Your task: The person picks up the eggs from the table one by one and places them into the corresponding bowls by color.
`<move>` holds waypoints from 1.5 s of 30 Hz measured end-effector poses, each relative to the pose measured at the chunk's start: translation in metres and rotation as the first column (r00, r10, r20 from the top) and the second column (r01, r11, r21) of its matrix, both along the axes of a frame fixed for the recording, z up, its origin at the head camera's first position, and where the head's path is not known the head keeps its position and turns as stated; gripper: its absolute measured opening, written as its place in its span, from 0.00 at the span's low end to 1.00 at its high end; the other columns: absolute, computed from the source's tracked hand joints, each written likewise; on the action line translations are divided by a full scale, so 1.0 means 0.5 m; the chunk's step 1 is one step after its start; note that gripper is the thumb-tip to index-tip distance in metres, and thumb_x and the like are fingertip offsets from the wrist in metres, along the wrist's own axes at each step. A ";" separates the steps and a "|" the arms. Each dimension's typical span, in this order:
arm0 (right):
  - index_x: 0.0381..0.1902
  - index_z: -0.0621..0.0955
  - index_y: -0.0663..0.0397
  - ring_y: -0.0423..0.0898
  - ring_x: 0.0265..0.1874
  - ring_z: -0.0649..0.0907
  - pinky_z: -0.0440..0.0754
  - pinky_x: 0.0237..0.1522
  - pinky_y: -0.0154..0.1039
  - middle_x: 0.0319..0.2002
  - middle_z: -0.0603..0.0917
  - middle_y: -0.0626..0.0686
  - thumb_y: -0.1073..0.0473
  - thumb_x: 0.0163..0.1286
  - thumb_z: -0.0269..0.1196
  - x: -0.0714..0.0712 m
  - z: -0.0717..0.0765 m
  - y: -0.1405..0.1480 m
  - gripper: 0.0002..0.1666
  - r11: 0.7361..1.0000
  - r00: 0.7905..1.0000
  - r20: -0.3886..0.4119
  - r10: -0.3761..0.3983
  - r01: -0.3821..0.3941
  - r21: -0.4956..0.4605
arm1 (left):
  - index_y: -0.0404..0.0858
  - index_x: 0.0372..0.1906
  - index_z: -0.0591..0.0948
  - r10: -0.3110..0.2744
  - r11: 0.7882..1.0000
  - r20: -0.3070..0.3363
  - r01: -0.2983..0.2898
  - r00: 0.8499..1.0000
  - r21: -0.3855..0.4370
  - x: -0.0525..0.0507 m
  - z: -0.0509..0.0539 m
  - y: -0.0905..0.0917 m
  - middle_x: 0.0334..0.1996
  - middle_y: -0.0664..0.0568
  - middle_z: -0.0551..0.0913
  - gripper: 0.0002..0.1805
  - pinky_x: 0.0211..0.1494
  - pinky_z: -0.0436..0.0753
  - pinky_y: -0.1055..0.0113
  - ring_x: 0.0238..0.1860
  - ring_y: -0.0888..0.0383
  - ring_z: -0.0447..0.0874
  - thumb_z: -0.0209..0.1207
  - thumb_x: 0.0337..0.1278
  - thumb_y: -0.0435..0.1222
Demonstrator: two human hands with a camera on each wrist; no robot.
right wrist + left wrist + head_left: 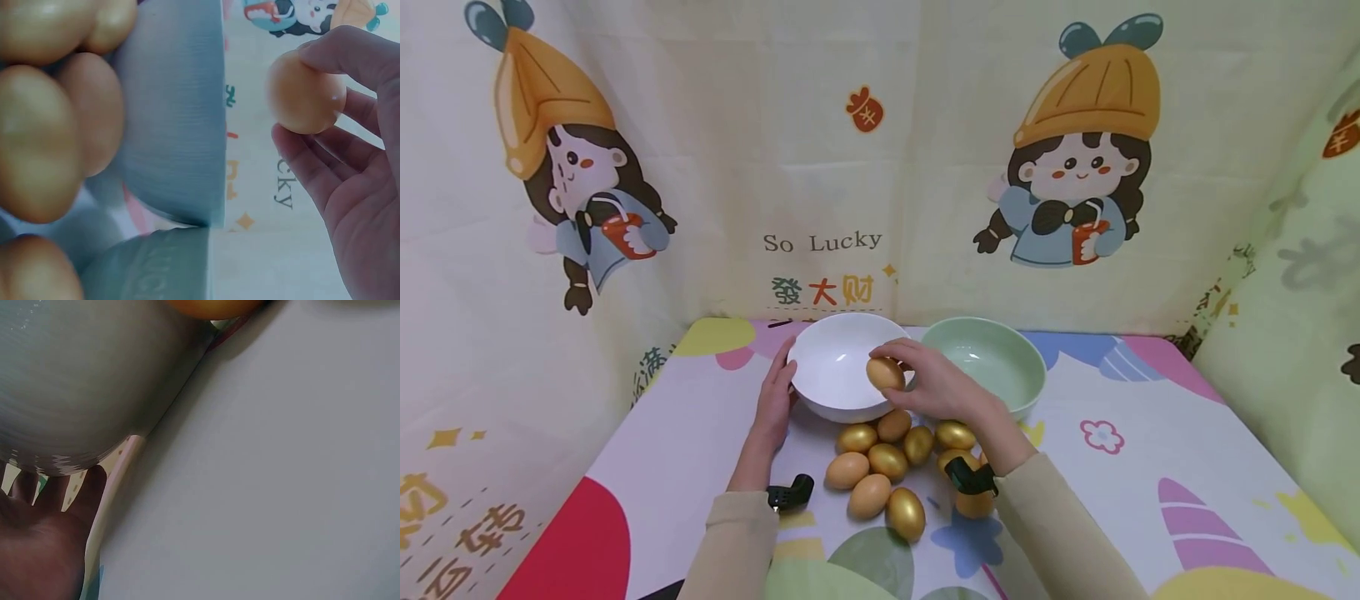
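The right hand [936, 382] pinches a brown egg [884, 374], above the right side of the white bowl [831, 371]. The left hand [773, 404] touches the bowl's left side, its fingers a little apart. A green bowl [992, 367] sits just to the right. Gold and brown eggs [888, 462] lie on the table [692, 442], on the near side of the bowls

Two bowls on table [1075, 508], backdrop [955, 208] behind; left-hand bowl [831, 367] just beside right-hand bowl [1000, 367]; loose eggs [888, 461] on table before both, mostly before the former; left hand [772, 408] at that bowl's outer left side; held egg [885, 375] in right hand [940, 383], above rim level.
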State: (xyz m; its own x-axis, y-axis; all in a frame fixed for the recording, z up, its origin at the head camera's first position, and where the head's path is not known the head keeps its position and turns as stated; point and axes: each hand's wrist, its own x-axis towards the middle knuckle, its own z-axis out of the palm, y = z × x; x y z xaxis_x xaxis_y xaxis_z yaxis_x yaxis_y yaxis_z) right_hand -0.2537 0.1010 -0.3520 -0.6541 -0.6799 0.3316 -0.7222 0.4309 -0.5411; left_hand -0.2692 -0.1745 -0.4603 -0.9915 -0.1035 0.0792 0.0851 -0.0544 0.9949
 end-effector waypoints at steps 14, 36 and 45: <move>0.63 0.78 0.58 0.46 0.48 0.79 0.81 0.53 0.37 0.55 0.81 0.51 0.67 0.64 0.69 -0.063 0.010 -0.040 0.28 0.999 0.993 0.109 0.038 -0.042 0.029 | 0.60 0.79 0.59 0.000 1.000 -0.004 0.000 1.000 0.007 -0.001 -0.002 -0.001 0.77 0.61 0.57 0.28 0.73 0.62 0.47 0.73 0.55 0.60 0.41 0.80 0.50; 0.62 0.80 0.51 0.45 0.46 0.77 0.78 0.51 0.36 0.53 0.81 0.48 0.68 0.65 0.66 -0.117 -0.034 -0.079 0.26 0.972 0.975 0.209 0.076 -0.119 0.202 | 0.60 0.80 0.58 0.002 1.000 0.000 -0.002 1.000 -0.015 0.001 -0.007 -0.005 0.78 0.59 0.56 0.28 0.73 0.61 0.46 0.73 0.52 0.60 0.40 0.80 0.50; 0.59 0.82 0.42 0.44 0.44 0.77 0.77 0.50 0.36 0.47 0.81 0.44 0.67 0.66 0.66 -0.118 -0.033 -0.099 0.25 0.922 0.965 0.261 -0.006 -0.095 0.374 | 0.61 0.80 0.58 -0.012 1.000 0.008 0.012 1.000 -0.006 -0.002 -0.006 -0.004 0.78 0.60 0.55 0.28 0.74 0.59 0.45 0.74 0.52 0.58 0.39 0.81 0.49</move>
State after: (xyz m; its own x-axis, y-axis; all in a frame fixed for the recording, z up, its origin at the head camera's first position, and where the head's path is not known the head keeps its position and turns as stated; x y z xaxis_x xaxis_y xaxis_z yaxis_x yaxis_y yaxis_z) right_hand -0.3125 0.0515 -0.3684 -0.6470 -0.7514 -0.1297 -0.6071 0.6105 -0.5086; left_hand -0.2704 -0.1767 -0.4634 -0.9933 -0.0908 0.0720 0.0767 -0.0496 0.9958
